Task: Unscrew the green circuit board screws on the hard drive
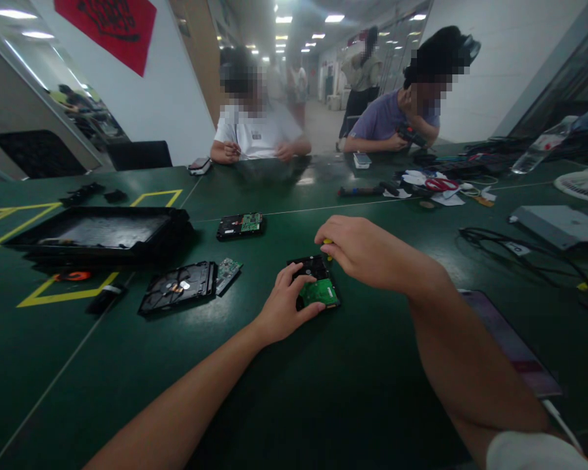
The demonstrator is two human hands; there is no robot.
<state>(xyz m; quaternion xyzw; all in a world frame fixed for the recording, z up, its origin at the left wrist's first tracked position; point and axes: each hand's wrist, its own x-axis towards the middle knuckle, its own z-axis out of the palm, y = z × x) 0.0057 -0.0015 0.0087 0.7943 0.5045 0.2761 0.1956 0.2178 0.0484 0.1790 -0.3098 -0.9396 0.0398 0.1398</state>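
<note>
My left hand [287, 307] lies on the green table [323, 398] with its fingers curled over the near left edge of a hard drive [318, 273], thumb pressed against the side by the drive's green circuit board [322, 292]. The drive lies flat, board side up, near the middle of the table just in front of me. My right hand [367, 251] hovers over its far edge, fingers pinched together around a small yellow-topped tool [327, 243]; most of the tool is hidden under my fingers, so I cannot tell its tip.

To the left lies a second drive [179, 287], opened, with a loose circuit board [228, 273] just beside it. Farther back sits a third drive [240, 225], also board up. A black tray [98, 232] rests at the left, over yellow floor-style markings on the table. By my right forearm a phone [509, 339] lies flat, and a grey box [561, 225] sits farther right.

Across the table, well apart from me, two people sit: one in a white shirt [257, 134] with hands together, one in a purple shirt [382, 117] bent over a dark tool.
</note>
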